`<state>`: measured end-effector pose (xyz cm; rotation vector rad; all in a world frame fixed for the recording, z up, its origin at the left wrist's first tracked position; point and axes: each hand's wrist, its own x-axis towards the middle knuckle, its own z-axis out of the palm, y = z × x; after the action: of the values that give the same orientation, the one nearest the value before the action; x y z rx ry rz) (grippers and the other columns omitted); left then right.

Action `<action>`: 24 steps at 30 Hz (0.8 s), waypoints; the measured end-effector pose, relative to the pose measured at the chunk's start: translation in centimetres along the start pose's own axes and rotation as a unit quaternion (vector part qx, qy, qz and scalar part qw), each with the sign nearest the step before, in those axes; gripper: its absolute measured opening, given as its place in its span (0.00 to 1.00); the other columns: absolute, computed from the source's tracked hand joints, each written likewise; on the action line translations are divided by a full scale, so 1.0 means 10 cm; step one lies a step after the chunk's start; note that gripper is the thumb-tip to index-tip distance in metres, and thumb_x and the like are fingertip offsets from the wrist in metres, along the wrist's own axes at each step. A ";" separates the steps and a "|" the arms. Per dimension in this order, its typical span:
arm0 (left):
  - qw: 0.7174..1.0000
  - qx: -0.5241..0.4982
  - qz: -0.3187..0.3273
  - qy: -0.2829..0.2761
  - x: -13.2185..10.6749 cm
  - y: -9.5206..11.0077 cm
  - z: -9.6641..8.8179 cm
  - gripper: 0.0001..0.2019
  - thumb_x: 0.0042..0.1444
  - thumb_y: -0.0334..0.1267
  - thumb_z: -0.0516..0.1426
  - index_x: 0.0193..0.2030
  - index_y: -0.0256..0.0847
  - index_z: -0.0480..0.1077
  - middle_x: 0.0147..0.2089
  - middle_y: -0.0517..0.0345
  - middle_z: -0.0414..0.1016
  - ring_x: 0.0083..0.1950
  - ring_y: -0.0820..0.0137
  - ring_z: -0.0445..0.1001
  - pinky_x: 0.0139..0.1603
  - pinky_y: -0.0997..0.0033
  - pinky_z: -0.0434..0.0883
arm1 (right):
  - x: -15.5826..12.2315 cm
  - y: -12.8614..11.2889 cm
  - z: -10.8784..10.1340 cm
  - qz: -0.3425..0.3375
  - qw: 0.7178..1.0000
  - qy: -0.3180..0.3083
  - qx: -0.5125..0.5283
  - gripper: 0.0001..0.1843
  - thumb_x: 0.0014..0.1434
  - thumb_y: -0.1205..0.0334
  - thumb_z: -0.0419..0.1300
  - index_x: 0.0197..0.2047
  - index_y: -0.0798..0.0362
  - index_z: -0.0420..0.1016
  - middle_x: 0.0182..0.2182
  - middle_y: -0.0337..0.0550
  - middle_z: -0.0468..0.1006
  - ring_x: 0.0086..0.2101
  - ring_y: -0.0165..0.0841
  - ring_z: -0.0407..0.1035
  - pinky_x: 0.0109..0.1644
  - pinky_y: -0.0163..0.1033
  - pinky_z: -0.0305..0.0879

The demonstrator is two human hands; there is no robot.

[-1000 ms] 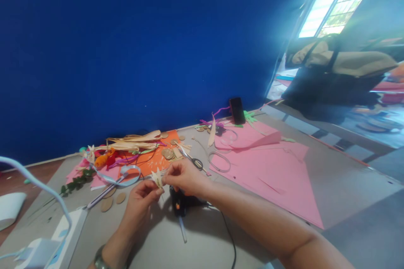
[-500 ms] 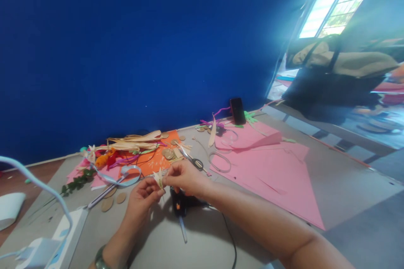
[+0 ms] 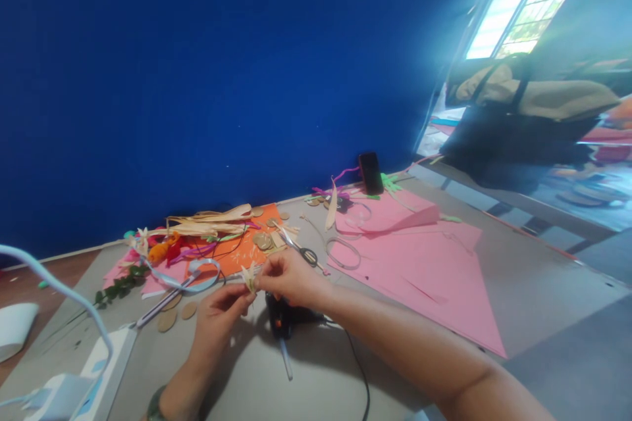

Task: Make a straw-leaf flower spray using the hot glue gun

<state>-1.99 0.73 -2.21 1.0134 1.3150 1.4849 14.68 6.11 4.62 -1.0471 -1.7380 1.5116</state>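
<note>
A small cream flower (image 3: pixel 249 275) with pointed petals, which looks like dried husk, is pinched between my two hands above the table. My left hand (image 3: pixel 224 306) grips its lower left side with thumb and fingers. From the right, my right hand (image 3: pixel 286 279) closes thumb and forefinger on it. Just below my right hand lies a black glue gun (image 3: pixel 280 319) with a pale glue stick (image 3: pixel 286 360) poking out toward me. Scissors (image 3: pixel 299 247) rest beyond my right hand, partly over strips of husk.
Pink paper sheets (image 3: pixel 419 270) lie at the right, a phone (image 3: pixel 371 173) leans at the back. Husk strips (image 3: pixel 212 222), orange paper (image 3: pixel 241 251), a cutter knife (image 3: pixel 162 306) and wooden discs (image 3: pixel 167 321) are at the left. A power strip (image 3: pixel 106 368) stands front left, before the blue panel (image 3: pixel 222 92).
My left fingers have shifted slightly on the flower, with the hand turned a little. My right hand stays nearly still. The view has moved only slightly.
</note>
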 end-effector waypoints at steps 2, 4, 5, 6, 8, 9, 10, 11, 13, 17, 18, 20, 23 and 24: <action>1.000 0.018 0.019 0.006 -0.01 0.02 0.01 0.09 0.38 0.38 0.70 0.28 0.39 0.80 0.23 0.59 0.77 0.22 0.73 0.68 0.23 0.76 0.67 | 0.01 0.01 0.00 0.001 1.000 0.009 -0.001 0.08 0.49 0.66 0.64 0.21 0.56 0.72 0.13 0.31 0.68 0.16 0.23 0.60 0.21 0.28 0.54; 0.999 0.033 0.037 0.014 -0.02 0.05 0.02 0.09 0.37 0.39 0.70 0.28 0.39 0.80 0.22 0.58 0.77 0.22 0.73 0.68 0.22 0.75 0.67 | 0.01 0.01 0.01 0.006 1.000 0.018 -0.003 0.09 0.49 0.66 0.64 0.21 0.56 0.71 0.13 0.30 0.67 0.16 0.23 0.59 0.21 0.28 0.53; 0.998 0.037 0.044 0.019 -0.03 0.06 0.03 0.09 0.37 0.39 0.70 0.27 0.39 0.80 0.23 0.58 0.77 0.22 0.72 0.69 0.22 0.75 0.67 | 0.01 0.01 0.01 0.007 1.000 0.021 -0.004 0.09 0.49 0.66 0.64 0.20 0.56 0.71 0.12 0.30 0.67 0.16 0.23 0.59 0.21 0.28 0.53; 0.998 0.040 0.050 0.023 -0.04 0.07 0.03 0.09 0.37 0.39 0.70 0.27 0.39 0.80 0.23 0.57 0.77 0.22 0.72 0.69 0.22 0.74 0.68 | 0.01 0.00 0.01 0.009 1.000 0.022 -0.005 0.09 0.49 0.66 0.64 0.20 0.55 0.71 0.12 0.30 0.67 0.16 0.23 0.59 0.21 0.29 0.53; 0.997 0.046 0.057 0.025 -0.04 0.07 0.03 0.09 0.37 0.39 0.70 0.26 0.40 0.80 0.23 0.57 0.77 0.22 0.71 0.70 0.22 0.74 0.68 | 0.00 0.00 0.01 0.012 1.000 0.023 -0.006 0.09 0.49 0.67 0.64 0.20 0.55 0.71 0.12 0.30 0.66 0.16 0.22 0.58 0.20 0.29 0.52; 0.997 0.050 0.060 0.023 -0.04 0.07 0.02 0.09 0.37 0.39 0.70 0.26 0.40 0.80 0.22 0.57 0.77 0.22 0.71 0.70 0.22 0.74 0.68 | 0.00 0.00 0.01 0.016 1.000 0.023 -0.008 0.09 0.50 0.67 0.64 0.20 0.55 0.71 0.11 0.29 0.66 0.15 0.22 0.57 0.20 0.29 0.52; 0.996 0.055 0.065 0.021 -0.04 0.06 0.01 0.08 0.38 0.39 0.70 0.26 0.40 0.80 0.22 0.57 0.77 0.22 0.71 0.69 0.22 0.74 0.68 | 0.00 0.00 0.01 0.019 1.000 0.022 -0.009 0.09 0.50 0.67 0.64 0.20 0.55 0.71 0.11 0.29 0.65 0.15 0.22 0.57 0.20 0.29 0.52; 0.996 0.062 0.069 0.018 -0.04 0.04 0.00 0.08 0.39 0.39 0.70 0.27 0.40 0.80 0.23 0.58 0.76 0.22 0.71 0.69 0.22 0.74 0.68 | 0.00 0.00 0.01 0.023 0.999 0.021 -0.009 0.09 0.50 0.67 0.64 0.20 0.55 0.71 0.11 0.29 0.65 0.15 0.22 0.57 0.20 0.29 0.52; 0.994 0.074 0.077 0.012 -0.04 0.01 -0.01 0.07 0.41 0.38 0.69 0.28 0.41 0.80 0.24 0.58 0.77 0.22 0.72 0.69 0.22 0.75 0.68 | -0.01 0.00 0.01 0.028 0.999 0.018 -0.010 0.09 0.49 0.66 0.64 0.21 0.55 0.72 0.11 0.30 0.65 0.15 0.23 0.57 0.20 0.29 0.52; 0.992 0.092 0.082 0.009 -0.05 0.02 -0.01 0.07 0.43 0.39 0.68 0.30 0.41 0.81 0.25 0.58 0.77 0.22 0.72 0.69 0.23 0.75 0.68 | 0.00 -0.01 0.00 0.034 0.999 0.015 -0.012 0.09 0.50 0.66 0.65 0.21 0.55 0.72 0.11 0.30 0.65 0.15 0.23 0.57 0.20 0.29 0.53; 0.992 0.097 0.080 0.008 -0.06 0.03 -0.01 0.07 0.43 0.39 0.68 0.31 0.41 0.81 0.25 0.58 0.77 0.23 0.72 0.69 0.24 0.75 0.68 | 0.00 -0.02 0.00 0.037 0.999 0.015 -0.012 0.08 0.50 0.66 0.65 0.21 0.55 0.72 0.11 0.30 0.65 0.15 0.23 0.58 0.20 0.29 0.53; 0.992 0.104 0.072 0.007 -0.06 0.04 0.00 0.08 0.43 0.40 0.68 0.31 0.41 0.81 0.25 0.57 0.78 0.23 0.72 0.69 0.24 0.75 0.68 | 0.00 -0.02 0.00 0.041 0.999 0.013 -0.012 0.08 0.50 0.67 0.65 0.22 0.55 0.73 0.12 0.30 0.66 0.15 0.23 0.58 0.19 0.29 0.53; 0.994 0.096 0.059 0.014 -0.07 0.04 0.01 0.09 0.42 0.41 0.68 0.31 0.40 0.81 0.24 0.57 0.77 0.22 0.72 0.68 0.23 0.75 0.67 | 0.00 -0.01 0.01 0.041 0.999 0.014 -0.012 0.08 0.50 0.66 0.65 0.22 0.56 0.74 0.12 0.30 0.65 0.15 0.22 0.57 0.19 0.29 0.52; 0.994 0.091 0.053 0.018 -0.06 0.04 0.02 0.10 0.42 0.41 0.68 0.30 0.39 0.81 0.24 0.58 0.77 0.22 0.72 0.68 0.23 0.75 0.67 | 0.01 -0.01 0.01 0.040 0.999 0.015 -0.012 0.08 0.50 0.66 0.65 0.22 0.56 0.73 0.12 0.30 0.65 0.15 0.22 0.57 0.19 0.29 0.52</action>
<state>-1.67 0.14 -1.83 1.1950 1.4621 1.4884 14.56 6.11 4.69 -1.1580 -1.7168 1.5194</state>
